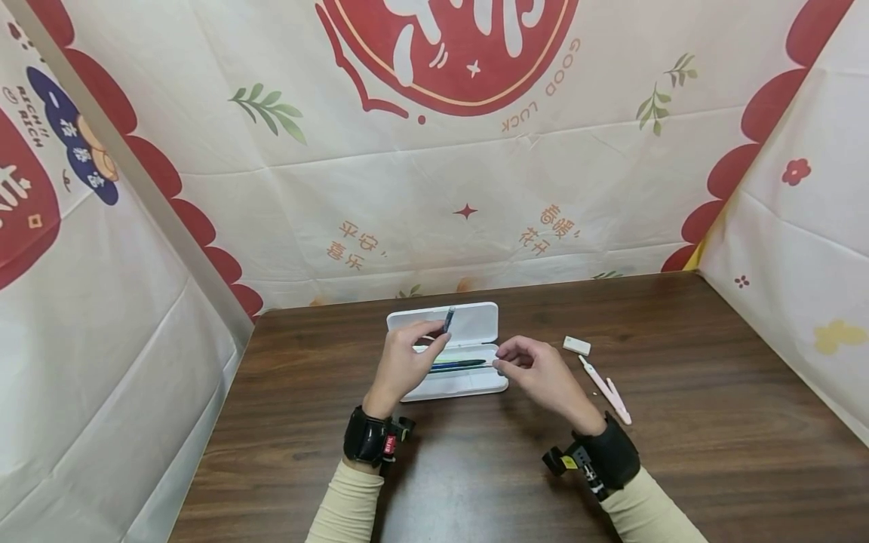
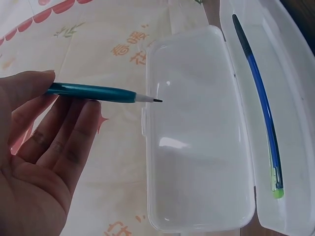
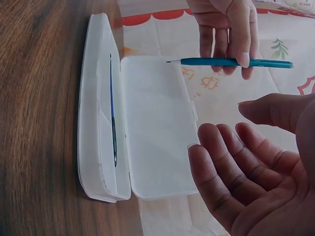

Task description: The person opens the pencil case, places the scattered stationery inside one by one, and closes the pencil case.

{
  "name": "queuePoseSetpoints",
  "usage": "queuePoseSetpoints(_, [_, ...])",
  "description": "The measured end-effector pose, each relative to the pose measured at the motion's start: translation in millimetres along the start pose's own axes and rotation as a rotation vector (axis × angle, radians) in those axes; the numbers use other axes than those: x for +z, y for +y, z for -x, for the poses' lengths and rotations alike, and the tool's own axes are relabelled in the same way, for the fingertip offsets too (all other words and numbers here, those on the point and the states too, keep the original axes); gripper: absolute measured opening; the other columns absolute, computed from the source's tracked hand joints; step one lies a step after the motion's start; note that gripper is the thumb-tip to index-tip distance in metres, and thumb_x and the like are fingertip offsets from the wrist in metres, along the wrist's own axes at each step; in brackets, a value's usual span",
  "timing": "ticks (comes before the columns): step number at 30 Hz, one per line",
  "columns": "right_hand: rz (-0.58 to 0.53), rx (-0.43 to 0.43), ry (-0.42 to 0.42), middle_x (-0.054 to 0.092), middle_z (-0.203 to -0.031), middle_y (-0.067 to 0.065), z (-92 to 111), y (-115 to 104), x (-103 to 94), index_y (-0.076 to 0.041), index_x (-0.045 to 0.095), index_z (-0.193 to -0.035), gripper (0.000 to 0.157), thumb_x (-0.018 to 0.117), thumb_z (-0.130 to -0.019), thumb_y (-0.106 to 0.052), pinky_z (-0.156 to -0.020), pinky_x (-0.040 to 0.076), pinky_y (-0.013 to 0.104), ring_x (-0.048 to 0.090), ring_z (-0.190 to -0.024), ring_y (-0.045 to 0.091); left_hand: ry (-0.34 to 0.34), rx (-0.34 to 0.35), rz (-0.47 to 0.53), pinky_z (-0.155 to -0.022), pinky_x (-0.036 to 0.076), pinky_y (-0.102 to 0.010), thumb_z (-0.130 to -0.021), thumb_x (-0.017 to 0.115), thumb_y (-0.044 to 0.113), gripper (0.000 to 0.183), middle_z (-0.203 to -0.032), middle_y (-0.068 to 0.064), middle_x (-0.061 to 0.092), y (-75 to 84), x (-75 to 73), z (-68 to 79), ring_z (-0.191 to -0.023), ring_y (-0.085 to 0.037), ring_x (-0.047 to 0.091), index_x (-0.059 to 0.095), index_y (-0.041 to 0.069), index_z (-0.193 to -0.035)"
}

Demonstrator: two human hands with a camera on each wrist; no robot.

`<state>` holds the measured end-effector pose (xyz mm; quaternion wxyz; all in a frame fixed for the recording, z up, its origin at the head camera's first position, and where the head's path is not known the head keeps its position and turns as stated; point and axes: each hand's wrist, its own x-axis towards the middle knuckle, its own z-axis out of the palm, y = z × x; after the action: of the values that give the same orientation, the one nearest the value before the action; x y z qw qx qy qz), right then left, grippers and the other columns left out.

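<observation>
My left hand (image 1: 403, 362) pinches a teal mechanical pencil (image 2: 96, 92) between thumb and fingers, above the open white pencil case (image 1: 434, 391). The pencil stands roughly upright, its white cone and dark tip downward. Inside the case lies a blue pen (image 2: 263, 98) with a dark front part; bright green shows at its clip end. Beside the right end of the case is my right hand (image 1: 539, 373), its fingers loosely bent. Nothing lies between thumb and fingers of that hand (image 3: 261, 182) in the right wrist view.
To the right of the case, a white eraser (image 1: 577, 345) lies on the brown wooden table (image 1: 475, 467). Near it is a pale pink compass (image 1: 604, 388). A printed white cloth (image 1: 421, 181) hangs behind the table, with more cloth at both sides.
</observation>
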<state>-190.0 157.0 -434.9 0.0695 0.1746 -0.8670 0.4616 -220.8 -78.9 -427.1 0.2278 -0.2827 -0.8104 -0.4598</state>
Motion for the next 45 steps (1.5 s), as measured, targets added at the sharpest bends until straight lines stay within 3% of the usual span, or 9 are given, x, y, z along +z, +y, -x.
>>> queuePoseSetpoints(6, [0.003,0.009,0.013,0.068,-0.08,0.003,0.3,-0.4,-2.5,-0.011,0.065,-0.089,0.008,0.069,-0.084,-0.015,-0.064,0.054,0.035,0.062,-0.072,0.014,0.01,-0.007,-0.003,-0.065,0.059,-0.029,-0.084,0.069,0.012,0.017,-0.091,-0.008,0.074,-4.0,-1.4,0.3,-0.077,-0.01,0.066,0.074,0.006,-0.099])
queuePoseSetpoints(13, [0.013,0.01,0.031,0.067,-0.08,0.003,0.6,0.5,-5.5,-0.011,0.065,-0.089,0.007,0.069,-0.084,-0.015,-0.065,0.054,0.038,0.061,-0.072,0.013,0.017,-0.016,-0.019,-0.062,0.059,-0.04,-0.079,0.071,0.0,0.016,-0.086,-0.015,0.072,-7.6,1.9,0.3,-0.074,-0.02,0.067,0.073,-0.001,-0.095])
queuePoseSetpoints(22, [0.017,0.013,0.035,0.068,-0.08,0.004,0.2,1.3,-8.9,-0.011,0.066,-0.09,0.008,0.068,-0.085,-0.017,-0.063,0.054,0.035,0.062,-0.072,0.014,-0.07,-0.04,-0.042,-0.067,0.058,-0.027,-0.085,0.068,0.01,0.018,-0.091,-0.009,0.072,-16.2,-1.8,2.2,-0.08,-0.009,0.065,0.073,0.002,-0.1])
queuePoseSetpoints(45, [0.022,0.013,0.034,0.068,-0.08,0.004,-1.0,1.4,-12.2,-0.011,0.066,-0.088,0.008,0.068,-0.086,-0.018,-0.062,0.052,0.034,0.061,-0.071,0.015,-0.166,-0.174,-0.11,-0.069,0.058,-0.029,-0.086,0.068,0.015,0.019,-0.092,-0.006,0.072,-32.6,0.8,9.4,-0.08,-0.009,0.064,0.074,0.005,-0.1])
